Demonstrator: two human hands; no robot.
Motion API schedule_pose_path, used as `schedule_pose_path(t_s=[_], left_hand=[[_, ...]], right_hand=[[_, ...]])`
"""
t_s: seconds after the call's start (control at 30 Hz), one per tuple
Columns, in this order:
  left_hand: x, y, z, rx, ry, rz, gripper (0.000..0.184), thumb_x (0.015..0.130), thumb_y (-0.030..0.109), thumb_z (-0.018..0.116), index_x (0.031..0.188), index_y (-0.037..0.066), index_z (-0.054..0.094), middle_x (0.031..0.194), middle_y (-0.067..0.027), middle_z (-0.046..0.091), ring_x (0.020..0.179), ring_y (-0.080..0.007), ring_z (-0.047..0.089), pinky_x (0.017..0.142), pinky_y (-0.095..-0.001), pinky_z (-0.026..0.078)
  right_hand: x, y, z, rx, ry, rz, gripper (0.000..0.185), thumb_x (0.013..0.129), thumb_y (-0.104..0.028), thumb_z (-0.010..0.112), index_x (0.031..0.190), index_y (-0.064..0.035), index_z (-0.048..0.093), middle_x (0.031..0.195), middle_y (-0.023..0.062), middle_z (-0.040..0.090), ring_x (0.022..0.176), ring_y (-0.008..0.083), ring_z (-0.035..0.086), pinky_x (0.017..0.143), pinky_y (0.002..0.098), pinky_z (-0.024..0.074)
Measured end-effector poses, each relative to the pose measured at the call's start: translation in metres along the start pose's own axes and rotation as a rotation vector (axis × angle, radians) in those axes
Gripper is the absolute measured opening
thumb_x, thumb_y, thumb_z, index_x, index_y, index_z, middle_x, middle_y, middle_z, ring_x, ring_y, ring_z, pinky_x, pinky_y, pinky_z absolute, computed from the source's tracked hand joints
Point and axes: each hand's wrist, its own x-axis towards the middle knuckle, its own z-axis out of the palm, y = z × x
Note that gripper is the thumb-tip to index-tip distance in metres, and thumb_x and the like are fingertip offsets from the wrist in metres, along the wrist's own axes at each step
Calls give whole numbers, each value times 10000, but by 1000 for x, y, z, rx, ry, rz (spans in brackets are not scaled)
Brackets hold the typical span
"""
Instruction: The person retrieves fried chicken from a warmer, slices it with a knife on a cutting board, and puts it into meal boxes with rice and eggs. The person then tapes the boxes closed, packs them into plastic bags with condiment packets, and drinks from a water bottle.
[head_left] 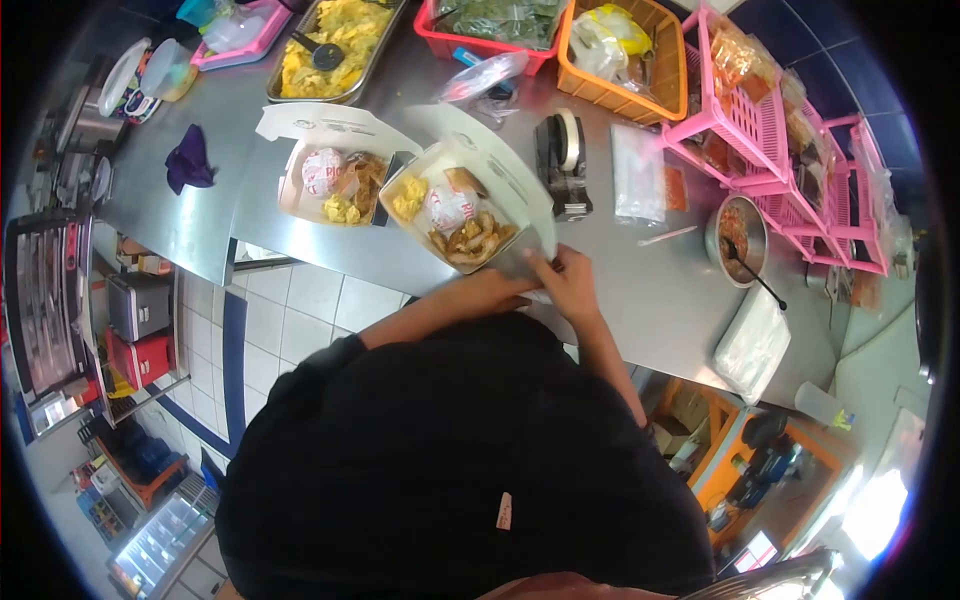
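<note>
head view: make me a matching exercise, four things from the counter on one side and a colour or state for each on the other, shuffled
Things
1. Cloth
2. Rack
3. Basket with the yellow bag
4. Food box on the right

Colour or state
A. Orange
B. Lid raised, food inside
C. Purple
D. Pink

Pairs: 1-C, 2-D, 3-A, 4-B

Meal box (512, 178), on counter (640, 295); second box (345, 125), just left; tray (318, 100), behind second box; bowl (759, 235), right, spoon (733, 252) in it.
</note>
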Motion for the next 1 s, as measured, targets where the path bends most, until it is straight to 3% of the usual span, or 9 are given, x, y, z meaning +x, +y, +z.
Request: schedule_pose_path(t_s=[0.1,0.33,0.4,0.6,0.73,0.8,0.87,0.93,1.0], left_hand=[[-33,-23,3,-124,247,181,395,899,102,558,1270,234,529,888,-156,662,729,-332,658,690,-391,529],[-119,9,-46,-269,293,-100,335,908,27,517,1214,147,578,846,-91,690,788,-227,673,732,-302,495],[-132,-8,-47,-312,576,-10,288,930,17,468,1177,88,597,903,-84,706,858,-191,669,791,-293,489],[-136,-34,-69,-153,987,-85,283,959,28,422,1190,18,585,1013,-138,694,921,-199,669,823,-296,490],[-135,-29,-90,-79,1013,-20,289,952,12,440,1187,21,607,1066,-167,622,938,-206,636,814,-305,524],[-126,-36,-90,-148,1045,21,281,949,13,457,1182,18,615,1059,-167,582,953,-212,622,805,-312,541],[-120,-43,-89,-275,1018,37,278,954,25,462,1189,18,610,1045,-160,589,975,-192,606,802,-302,541],[-104,-27,-91,-414,1016,53,266,944,51,492,1177,21,617,1080,-178,596,981,-231,609,830,-330,521],[-90,-11,-96,31,1024,139,266,928,80,525,1172,33,620,1134,-196,595,990,-283,608,857,-375,488]], right_hand=[[4,-17,37,313,-99,100,386,767,-314,774,658,8,590,553,30,548,534,91,523,504,271,434],[2,-6,103,615,110,176,271,846,-233,702,759,-18,560,716,91,597,551,141,579,504,281,469],[-9,-30,103,916,144,341,257,869,-211,663,754,-15,542,590,85,560,507,141,591,447,259,457],[-19,12,76,730,222,249,172,858,-129,622,765,-17,528,640,87,567,490,172,577,463,288,472],[-43,37,26,640,427,288,117,820,-129,625,853,-49,547,779,32,536,748,120,536,658,293,468],[-52,51,4,581,741,216,288,775,-105,665,1027,-29,549,941,85,579,839,146,561,723,300,477],[-55,26,-22,279,1004,-142,464,776,-134,643,1202,-27,493,1012,95,569,876,171,564,907,371,421],[-60,-37,-49,271,821,-263,463,788,-159,625,1216,-28,505,1007,101,576,893,188,565,961,401,376],[-61,-68,-69,262,632,-377,465,801,-184,607,1230,-29,518,1002,106,583,909,205,566,1015,430,331]])
